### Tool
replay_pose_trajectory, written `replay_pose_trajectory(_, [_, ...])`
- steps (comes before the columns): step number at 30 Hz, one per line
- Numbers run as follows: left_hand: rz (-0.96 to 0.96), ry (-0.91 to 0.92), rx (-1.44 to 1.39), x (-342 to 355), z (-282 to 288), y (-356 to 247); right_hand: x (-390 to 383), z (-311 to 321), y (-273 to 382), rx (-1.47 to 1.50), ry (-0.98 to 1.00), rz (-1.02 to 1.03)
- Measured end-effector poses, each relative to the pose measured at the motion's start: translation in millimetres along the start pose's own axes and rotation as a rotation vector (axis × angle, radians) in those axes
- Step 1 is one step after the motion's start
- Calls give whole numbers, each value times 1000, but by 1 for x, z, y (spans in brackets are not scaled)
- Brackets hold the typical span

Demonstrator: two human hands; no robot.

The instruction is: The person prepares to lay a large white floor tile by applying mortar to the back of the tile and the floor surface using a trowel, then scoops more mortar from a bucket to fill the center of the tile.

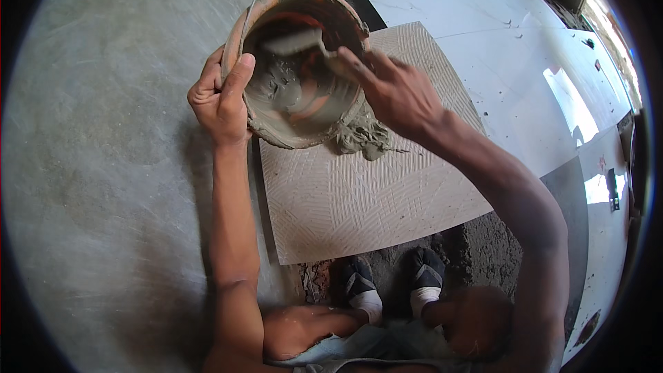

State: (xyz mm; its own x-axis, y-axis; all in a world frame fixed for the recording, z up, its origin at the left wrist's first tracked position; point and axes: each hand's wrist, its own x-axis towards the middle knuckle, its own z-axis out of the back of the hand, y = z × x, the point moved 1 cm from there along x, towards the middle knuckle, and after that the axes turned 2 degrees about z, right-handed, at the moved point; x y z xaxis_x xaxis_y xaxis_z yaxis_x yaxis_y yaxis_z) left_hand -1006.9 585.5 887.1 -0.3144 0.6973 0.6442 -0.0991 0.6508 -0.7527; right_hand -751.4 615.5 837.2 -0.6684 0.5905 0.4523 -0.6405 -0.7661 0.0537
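Observation:
My left hand (224,97) grips the rim of a mortar-smeared orange bucket (243,41), which is tilted so its mouth faces me. Wet grey mortar (280,86) coats the inside. In my right hand (400,90) is the handle of a trowel (293,43), its blade inside the bucket and covered in mortar. The right hand is slightly blurred. A heap of grey mortar (366,139) lies just below the bucket's rim, on a tile (345,197) whose upturned face has a ridged pattern. Part of the tile is hidden behind the bucket and my right arm.
Large glossy white tiles (476,0) spread over the right side, with a small dark object (612,190) on one. A smooth grey surface (117,131) fills the left. My feet (359,280) stand on rough dark ground (490,252) at the tile's near edge.

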Motion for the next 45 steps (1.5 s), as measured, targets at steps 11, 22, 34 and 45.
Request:
replay_pose_trajectory(11, [-76,3,77,0,-25,-4,-1,-6,-13,0,-145,-33])
replay_pose_trajectory(22, [-15,-63,35,-3,-36,-21,-5,2,4,71,48,-103])
replay_pose_trajectory(34, [-85,-76,103,1,-19,-28,-19,8,23,108,101,-13])
replay_pose_trajectory(45, [-233,-60,169,-3,-12,-17,-24,9,27,58,81,-100])
